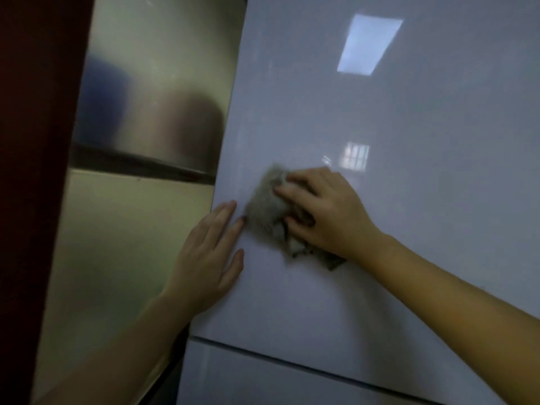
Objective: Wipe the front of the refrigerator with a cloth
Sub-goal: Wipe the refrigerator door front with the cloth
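Against the glossy pale door of the refrigerator (pixel 394 118), the right grip (pixel 327 211) holds a grey cloth (pixel 266 206). Its fingers are bent over the bunched fabric and the thumb is curled in against the lower fold, so the cloth lies pressed to the door beneath it. The cloth sits low on the upper door, near its left edge, with a loose darker corner poking out below the wrist. The fabric looks blurred.

Just beside the cloth, the left grip (pixel 207 258) lies flat and spread on the door at its left edge. Its fingers are straight and point up, it holds nothing, and the fingertips nearly reach the cloth.

Below both grips a dark seam (pixel 292 364) separates the upper door from a lower door (pixel 263 384). A ceiling light reflection (pixel 369 43) and a smaller window reflection (pixel 356 156) show in the gloss. To the left stands a brushed steel panel (pixel 140 112), and beyond it a dark reddish-brown edge (pixel 29 141).
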